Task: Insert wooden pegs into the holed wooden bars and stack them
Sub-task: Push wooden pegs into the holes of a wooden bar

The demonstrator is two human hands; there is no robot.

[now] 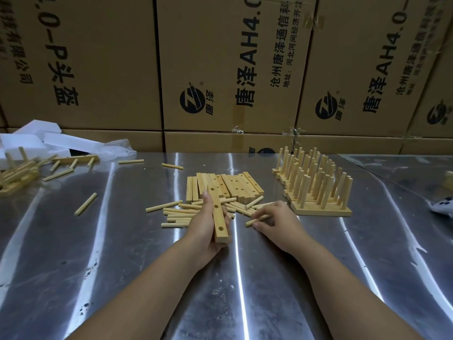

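My left hand (204, 229) grips a holed wooden bar (218, 214) lengthwise, its holes facing up and empty. Just right of it, my right hand (274, 220) pinches a wooden peg (256, 220) lying on the metal table. Loose pegs (181, 213) are scattered under and around both hands. Behind them lies a bunch of empty holed bars (230, 186), side by side. At the right stands a row of finished bars with upright pegs (316, 186).
The steel table (122, 253) has stray pegs at the left (85, 203) and back. More pegs and a pegged bar (76, 159) lie far left by white foam blocks (36, 138). Cardboard boxes (220, 69) wall off the back. A white object (443, 206) sits at the right edge.
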